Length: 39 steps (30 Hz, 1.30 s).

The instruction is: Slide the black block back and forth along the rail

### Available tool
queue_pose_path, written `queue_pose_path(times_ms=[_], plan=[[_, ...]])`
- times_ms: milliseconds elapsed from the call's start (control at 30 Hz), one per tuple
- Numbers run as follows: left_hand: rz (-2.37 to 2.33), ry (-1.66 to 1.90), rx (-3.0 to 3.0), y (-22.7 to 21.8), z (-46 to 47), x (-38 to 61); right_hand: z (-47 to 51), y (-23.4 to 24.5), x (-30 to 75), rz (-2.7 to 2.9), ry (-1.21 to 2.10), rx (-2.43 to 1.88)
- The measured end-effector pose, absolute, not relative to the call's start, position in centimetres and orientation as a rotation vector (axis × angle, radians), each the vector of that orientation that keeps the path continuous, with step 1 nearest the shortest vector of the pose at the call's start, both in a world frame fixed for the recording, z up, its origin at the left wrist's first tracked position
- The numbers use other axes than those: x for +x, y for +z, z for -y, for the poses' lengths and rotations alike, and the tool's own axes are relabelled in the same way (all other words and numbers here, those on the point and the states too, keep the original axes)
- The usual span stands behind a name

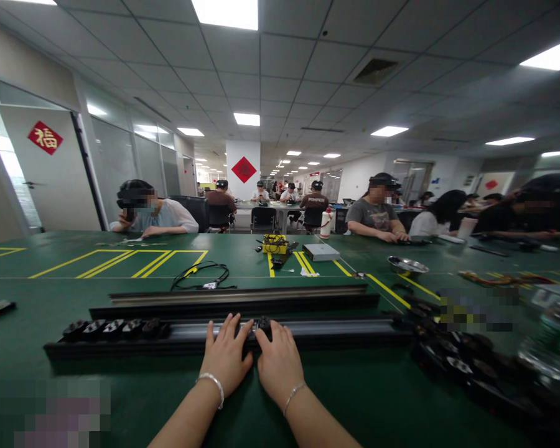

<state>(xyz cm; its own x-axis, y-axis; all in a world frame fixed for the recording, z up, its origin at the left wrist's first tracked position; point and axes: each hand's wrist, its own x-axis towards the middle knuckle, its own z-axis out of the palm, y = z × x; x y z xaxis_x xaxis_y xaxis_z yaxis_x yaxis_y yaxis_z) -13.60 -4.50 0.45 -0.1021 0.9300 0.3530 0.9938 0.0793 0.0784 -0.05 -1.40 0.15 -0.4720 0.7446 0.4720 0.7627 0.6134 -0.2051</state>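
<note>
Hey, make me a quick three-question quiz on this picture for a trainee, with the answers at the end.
1. Pick one. Which of these is between the fingertips of the left hand and right hand? A) a bottle B) a small black part C) a looped cable
2. True or false? A row of black parts sits toward the left end of the near rail.
3. Fill in left or right. The bowl is to the ___ of both hands.

Key: 1. B; 2. True; 3. right

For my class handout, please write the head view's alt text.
The left hand and right hand flank a small black part on a long rail, atop a green table. Black pieces line the rail's left end; people sit beyond.
</note>
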Motion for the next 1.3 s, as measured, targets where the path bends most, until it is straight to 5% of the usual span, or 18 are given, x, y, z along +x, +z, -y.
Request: queue_pose_path(times_ms=[1300], plan=[[2.294,-0.414,-1.991,1.9,4.3,-12.9,1.3,-0.1,-0.1,2.285,-0.041,-1.236]])
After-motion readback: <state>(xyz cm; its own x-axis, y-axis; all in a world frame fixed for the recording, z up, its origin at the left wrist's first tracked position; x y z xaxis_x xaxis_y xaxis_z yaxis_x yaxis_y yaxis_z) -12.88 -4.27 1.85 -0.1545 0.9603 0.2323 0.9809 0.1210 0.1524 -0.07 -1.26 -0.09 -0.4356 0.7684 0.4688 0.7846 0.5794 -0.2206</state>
